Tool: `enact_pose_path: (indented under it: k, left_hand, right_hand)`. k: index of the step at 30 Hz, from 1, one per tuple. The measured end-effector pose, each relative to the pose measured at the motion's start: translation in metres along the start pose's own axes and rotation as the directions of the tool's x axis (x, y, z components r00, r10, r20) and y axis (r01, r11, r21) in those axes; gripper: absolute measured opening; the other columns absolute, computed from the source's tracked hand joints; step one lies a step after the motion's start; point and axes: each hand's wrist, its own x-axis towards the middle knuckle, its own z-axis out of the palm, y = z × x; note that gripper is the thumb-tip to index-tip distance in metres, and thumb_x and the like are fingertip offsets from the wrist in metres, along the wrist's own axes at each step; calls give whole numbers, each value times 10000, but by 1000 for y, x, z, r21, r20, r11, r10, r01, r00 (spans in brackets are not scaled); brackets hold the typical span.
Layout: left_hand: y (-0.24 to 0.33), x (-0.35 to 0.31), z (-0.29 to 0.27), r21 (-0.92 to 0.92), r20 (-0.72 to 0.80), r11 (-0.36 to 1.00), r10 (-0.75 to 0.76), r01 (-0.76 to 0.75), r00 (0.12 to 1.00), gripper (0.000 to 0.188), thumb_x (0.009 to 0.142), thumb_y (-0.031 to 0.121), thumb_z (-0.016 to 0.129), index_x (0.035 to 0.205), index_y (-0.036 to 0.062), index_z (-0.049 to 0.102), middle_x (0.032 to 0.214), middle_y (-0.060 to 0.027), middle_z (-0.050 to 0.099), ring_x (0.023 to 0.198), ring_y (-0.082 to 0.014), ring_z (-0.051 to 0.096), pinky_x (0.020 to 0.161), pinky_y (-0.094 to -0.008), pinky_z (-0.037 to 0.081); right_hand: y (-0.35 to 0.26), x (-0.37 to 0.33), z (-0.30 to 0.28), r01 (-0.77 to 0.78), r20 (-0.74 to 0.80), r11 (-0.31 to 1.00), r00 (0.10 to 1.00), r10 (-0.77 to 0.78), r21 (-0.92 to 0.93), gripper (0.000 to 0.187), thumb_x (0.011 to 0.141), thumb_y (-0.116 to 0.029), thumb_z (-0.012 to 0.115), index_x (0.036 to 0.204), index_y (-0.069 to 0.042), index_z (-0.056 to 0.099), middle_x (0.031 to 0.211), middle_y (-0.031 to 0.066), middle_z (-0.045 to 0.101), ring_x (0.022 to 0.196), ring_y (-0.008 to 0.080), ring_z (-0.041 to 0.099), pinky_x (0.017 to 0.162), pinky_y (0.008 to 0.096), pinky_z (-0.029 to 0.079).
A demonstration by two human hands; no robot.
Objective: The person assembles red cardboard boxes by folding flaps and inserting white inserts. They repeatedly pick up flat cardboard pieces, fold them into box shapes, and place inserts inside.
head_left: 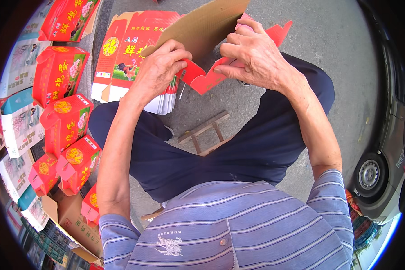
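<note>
Above my knees, a partly folded red cardboard carton is held up between my two hands, its plain brown inside facing me. My left hand has its fingers closed on the carton's left edge, beside a notched red flap. On the other side, my right hand grips the carton's right part, thumb against the red flap and fingers over the top. Beneath and left of the carton lies a stack of flat, printed red cartons, partly covered by my left hand and the raised panel.
Several folded red boxes with handle tops line the left side, among white-and-teal boxes. A brown carton sits lower left. Between my legs is a wooden frame on the grey ground. A parked vehicle stands at the right.
</note>
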Motion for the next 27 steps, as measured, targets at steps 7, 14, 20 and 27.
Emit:
enact_pose_path:
  k: [7,14,20,27]
  left_hand:
    - [-5,-7,-4,-96,3,995,10,-10,1000,144,971,79,656,1101,45,707,1089,-77,628,976,-270,667,837,-398,530]
    - [-4,-6,-2,-108,16,994,-17,18,1000,148,981,94,642,1111,55,701,1065,-67,636,943,-269,670,812,-392,530]
    - [-7,-5,2,-65,-25,998,16,-17,1000,144,988,72,653,1116,22,694,1086,-71,621,979,-222,651,839,-340,521]
    - [-8,-4,10,-19,-89,999,30,-32,996,169,980,82,669,1139,38,707,1089,-65,648,966,-228,679,838,-349,539]
  right_hand:
    - [1,8,-5,11,77,1000,997,-12,21,311,866,-406,803,918,-122,689,794,41,621,882,263,637,1092,480,436]
    - [-10,-12,-16,-6,63,999,998,3,44,286,808,-331,846,860,-121,659,795,39,587,910,251,616,1111,480,418]
    - [-14,-18,-17,-20,47,999,999,18,48,286,787,-306,855,847,-122,645,820,34,578,926,247,612,1131,490,404]
    - [-18,-23,-17,-39,34,998,999,38,39,282,762,-278,868,866,-124,656,838,28,577,950,246,617,1136,499,403]
